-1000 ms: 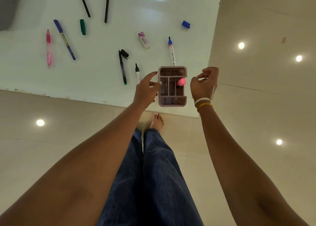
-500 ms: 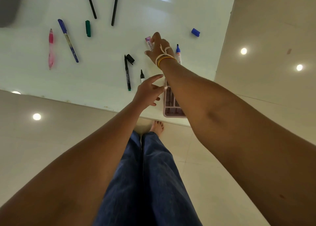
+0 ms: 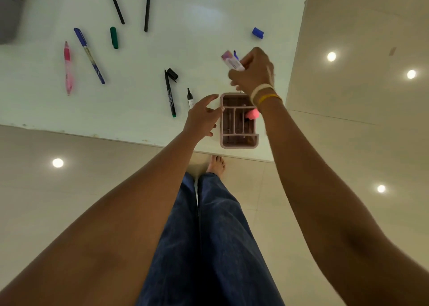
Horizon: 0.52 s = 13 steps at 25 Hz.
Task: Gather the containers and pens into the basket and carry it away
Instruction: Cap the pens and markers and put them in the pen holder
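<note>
Since half a second ago the right hand [image 3: 253, 73] has pulled back from its reach across the table [image 3: 197, 50] and lifted the small pink-and-white eraser [image 3: 232, 62] off the surface; it now sits pinched in curled fingers above the far end of the organizer.

Going left to right: a grey basket [image 3: 10, 11] is cut off at the top left corner, blurry. Next comes a pink pen [image 3: 67, 68], then a blue pen [image 3: 89, 55] lying slanted just beside it. A green cap [image 3: 114, 37] lies alone, with two black pens [image 3: 115, 3] [image 3: 147, 6] further back. Near the middle there's a black marker [image 3: 170, 95] with a green tip, its black cap [image 3: 172, 74] right next to it, and a short black-tipped marker [image 3: 190, 100] partly hidden behind the left hand.

That left hand [image 3: 203, 117] has its fingers relaxed and spread, holding nothing, fingertips right at the left wall of the pinkish divided organizer [image 3: 239, 143], which stands near the table's front edge. Can't tell for sure if they actually touch. Something pink [image 3: 252, 114] pokes out of a compartment on its right side.

A blue marker tip [image 3: 235, 54] peeks out behind the eraser, and a blue cap [image 3: 258, 32] lies far right.
</note>
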Tool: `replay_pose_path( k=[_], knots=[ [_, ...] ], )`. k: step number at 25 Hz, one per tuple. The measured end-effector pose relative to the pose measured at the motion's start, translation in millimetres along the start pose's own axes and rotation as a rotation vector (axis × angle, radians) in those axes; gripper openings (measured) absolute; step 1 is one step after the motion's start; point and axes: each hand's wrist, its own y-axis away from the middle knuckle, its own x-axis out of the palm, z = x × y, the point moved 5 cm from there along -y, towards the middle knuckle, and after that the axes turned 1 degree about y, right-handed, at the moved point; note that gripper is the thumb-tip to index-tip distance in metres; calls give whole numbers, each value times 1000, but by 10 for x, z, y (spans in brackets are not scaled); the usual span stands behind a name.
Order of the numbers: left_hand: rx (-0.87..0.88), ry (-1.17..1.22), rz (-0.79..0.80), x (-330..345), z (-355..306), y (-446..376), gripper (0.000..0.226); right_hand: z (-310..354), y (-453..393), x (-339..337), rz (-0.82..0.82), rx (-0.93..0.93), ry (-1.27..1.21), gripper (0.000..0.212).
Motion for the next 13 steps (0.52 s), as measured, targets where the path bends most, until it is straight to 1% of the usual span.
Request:
replay_pose_path(
  k=[1,3,5,7,9,11,13],
  knots=[
    [6,9,-7,24,-8,20,54,-133,154,-181,-14,28,-70,26],
    [39,-3,-11,89,1,46,55,-402,435,-487,15,49,-130,24],
    [74,-10,-23,143,35,60,55,-648,621,-649,67,53,-118,23],
    [90,16,-46,169,89,62,55,-859,692,-663,77,31,-30,17],
    [83,50,-56,186,134,70,56,-1037,685,-577,35,4,62,15],
    [78,50,-69,201,150,78,57,-1144,654,-464,-15,-1,83,12],
    [84,16,-92,201,142,77,57,-1186,620,-332,-27,22,88,10]
  ],
)
